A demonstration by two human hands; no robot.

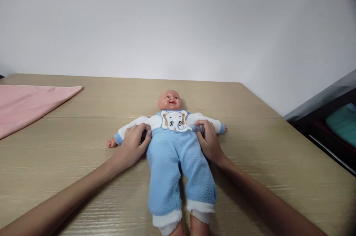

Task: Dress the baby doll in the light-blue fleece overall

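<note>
A baby doll point(170, 99) lies on its back on the wooden table point(250, 154), head away from me, arms spread. It wears a white top with an elephant picture and light blue fleece trousers point(175, 161) with white cuffs. My left hand point(135, 142) grips the doll's side at the waist of the trousers, under its arm. At the opposite side of the waist, my right hand point(208, 139) holds the trouser edge with fingers curled in.
A pink cloth point(25, 104) lies flat at the table's far left. A white wall stands behind the table. To the right, past the table edge, a dark shelf point(328, 124) holds a teal item point(343, 123).
</note>
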